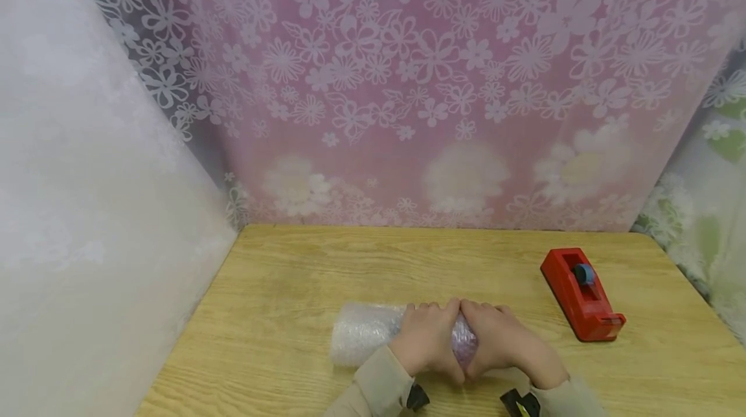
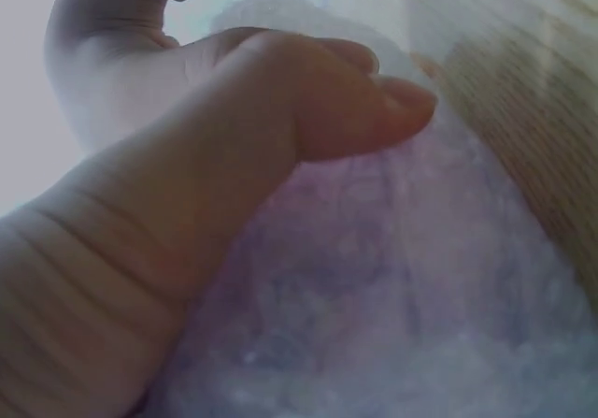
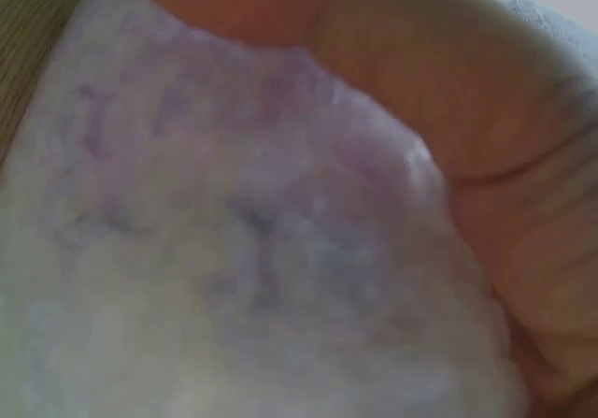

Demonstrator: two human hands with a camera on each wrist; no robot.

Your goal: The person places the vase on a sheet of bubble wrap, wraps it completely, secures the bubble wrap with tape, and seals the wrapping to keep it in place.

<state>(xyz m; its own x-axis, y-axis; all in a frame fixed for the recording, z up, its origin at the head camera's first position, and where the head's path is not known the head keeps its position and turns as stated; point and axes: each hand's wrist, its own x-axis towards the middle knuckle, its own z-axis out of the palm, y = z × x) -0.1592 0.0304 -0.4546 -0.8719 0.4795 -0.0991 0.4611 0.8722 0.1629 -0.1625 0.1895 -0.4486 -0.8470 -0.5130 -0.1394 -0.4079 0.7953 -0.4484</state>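
Bubble-wrap roll (image 1: 362, 334) is seen on wooden table (image 1: 291, 274), at six o'clock in head view. It is gripped from above by curled fingers of left hand (image 1: 427, 338) and right hand (image 1: 500, 339); purple is shown between them. Red tape dispenser (image 1: 574, 297) is noted at four o'clock.

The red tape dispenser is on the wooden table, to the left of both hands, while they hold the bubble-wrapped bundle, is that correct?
Not quite, the side is wrong: the head view shows the red tape dispenser on the wooden table to the right of the left hand and right hand, while they hold the bubble-wrapped bundle.
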